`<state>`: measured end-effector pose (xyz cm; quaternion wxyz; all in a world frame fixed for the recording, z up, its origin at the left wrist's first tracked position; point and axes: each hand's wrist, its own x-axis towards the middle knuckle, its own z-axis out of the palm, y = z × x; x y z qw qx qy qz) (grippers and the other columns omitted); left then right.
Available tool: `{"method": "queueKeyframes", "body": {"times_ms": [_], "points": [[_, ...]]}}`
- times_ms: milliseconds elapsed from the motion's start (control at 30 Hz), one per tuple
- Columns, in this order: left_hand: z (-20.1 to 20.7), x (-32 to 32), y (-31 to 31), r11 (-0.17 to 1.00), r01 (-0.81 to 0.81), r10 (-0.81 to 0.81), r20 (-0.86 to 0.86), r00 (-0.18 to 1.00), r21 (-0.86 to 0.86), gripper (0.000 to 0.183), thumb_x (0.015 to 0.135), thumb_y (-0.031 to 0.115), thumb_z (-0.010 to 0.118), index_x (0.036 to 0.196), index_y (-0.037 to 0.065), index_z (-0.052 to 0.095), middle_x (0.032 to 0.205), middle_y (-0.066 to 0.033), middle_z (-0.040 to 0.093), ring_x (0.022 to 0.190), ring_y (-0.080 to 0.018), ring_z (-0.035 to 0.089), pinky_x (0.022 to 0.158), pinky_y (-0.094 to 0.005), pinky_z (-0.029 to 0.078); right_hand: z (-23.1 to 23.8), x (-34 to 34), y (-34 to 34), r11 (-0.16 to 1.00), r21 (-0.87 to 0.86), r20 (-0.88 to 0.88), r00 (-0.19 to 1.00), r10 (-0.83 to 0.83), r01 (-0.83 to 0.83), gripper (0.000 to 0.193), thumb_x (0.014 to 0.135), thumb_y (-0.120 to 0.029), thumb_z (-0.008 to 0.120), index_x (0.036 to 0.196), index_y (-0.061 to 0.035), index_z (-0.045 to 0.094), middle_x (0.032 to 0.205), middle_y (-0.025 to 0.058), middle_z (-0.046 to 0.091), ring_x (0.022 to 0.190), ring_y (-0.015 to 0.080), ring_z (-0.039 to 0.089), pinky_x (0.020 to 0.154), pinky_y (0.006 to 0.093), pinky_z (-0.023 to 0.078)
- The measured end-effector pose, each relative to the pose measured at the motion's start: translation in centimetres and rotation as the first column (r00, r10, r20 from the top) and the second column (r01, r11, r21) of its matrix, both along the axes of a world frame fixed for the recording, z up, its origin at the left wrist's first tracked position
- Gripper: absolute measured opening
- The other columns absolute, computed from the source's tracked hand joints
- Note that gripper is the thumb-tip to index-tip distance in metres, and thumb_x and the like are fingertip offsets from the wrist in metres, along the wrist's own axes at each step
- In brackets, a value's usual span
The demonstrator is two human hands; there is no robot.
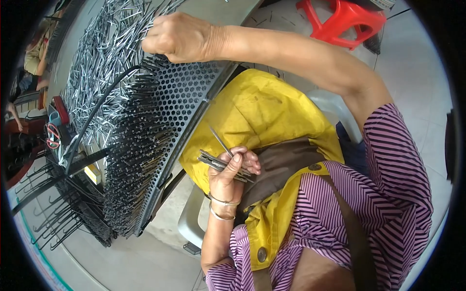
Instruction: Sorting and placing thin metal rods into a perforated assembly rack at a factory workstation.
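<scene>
Rack, black, perforated metal (183, 94), partly filled with slender dark rods (138, 167), beneath your right hand (175, 39), fingers curled, grip hidden; your left hand (226, 176), fingers clamping thin grey metal pieces (209, 159).

In the left hand (228, 174), a clutch of slim grey metal pieces (212, 161), ends toward ten o'clock, one thin spike (222, 140) poking out toward eleven! Over at nine, the dark perforated rack (182, 89), black rods (138, 160) bristling thickly, bare holes showing toward its top! The right fist (177, 39) sits over that end, grip hidden, beside a jumbled silvery pile (94, 72) at ten.
</scene>
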<state>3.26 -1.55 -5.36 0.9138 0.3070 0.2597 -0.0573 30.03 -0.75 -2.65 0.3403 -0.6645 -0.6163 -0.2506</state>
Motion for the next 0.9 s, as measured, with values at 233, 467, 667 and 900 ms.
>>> {"method": "queueKeyframes", "body": {"times_ms": [233, 467, 667, 900], "points": [[0.0, 0.4, 0.1, 1.000, 0.013, -0.013, -0.050, 0.999, -0.010, 0.018, 0.083, 0.009, 0.053, 0.096, -0.004, 0.054, 0.083, -0.0186, 0.059, 0.069, -0.0260, 0.059, 0.063, -0.0340, 0.051, 1.0, 0.0, 0.3, 0.977, -0.138, -0.024, 0.986, 0.163, -0.165, 0.014, 0.056, 0.001, 0.057, 0.062, -0.0027, 0.045, 0.060, 0.0060, 0.050, 0.064, 0.0248, 0.054, 0.058, 0.0351, 0.047], [-0.2, 0.3, 0.2, 1.000, 0.002, -0.002, -0.066, 0.998, -0.005, 0.017, 0.083, 0.009, 0.053, 0.095, -0.004, 0.054, 0.083, -0.0179, 0.059, 0.070, -0.0257, 0.059, 0.062, -0.0340, 0.050, 1.6, -0.9, 0.5, 0.996, -0.082, -0.192, 0.981, 0.013, -0.029, 0.016, 0.065, -0.005, 0.061, 0.059, -0.0011, 0.048, 0.060, 0.0086, 0.052, 0.062, 0.0250, 0.056, 0.058, 0.0374, 0.047], [-0.4, 0.2, 0.3, 1.000, 0.006, -0.007, -0.084, 0.996, -0.010, 0.017, 0.083, 0.009, 0.053, 0.096, -0.003, 0.055, 0.084, -0.0175, 0.059, 0.071, -0.0260, 0.059, 0.063, -0.0343, 0.050, 2.9, -0.2, 2.0, 0.963, -0.235, -0.323, 0.945, 0.050, -0.131, 0.017, 0.068, -0.009, 0.062, 0.058, -0.0003, 0.050, 0.050, 0.0129, 0.047, 0.055, 0.0265, 0.055, 0.055, 0.0393, 0.044], [-0.8, 0.0, 0.5, 0.999, -0.004, 0.001, -0.076, 0.997, -0.038, 0.018, 0.083, 0.009, 0.053, 0.097, -0.002, 0.055, 0.084, -0.0177, 0.060, 0.071, -0.0256, 0.059, 0.064, -0.0341, 0.050, 3.0, 0.1, 3.8, 0.916, -0.356, -0.360, 0.932, 0.050, -0.187, 0.006, 0.061, -0.005, 0.056, 0.062, 0.0004, 0.054, 0.056, 0.0138, 0.052, 0.061, 0.0303, 0.056, 0.058, 0.0404, 0.044]]}}
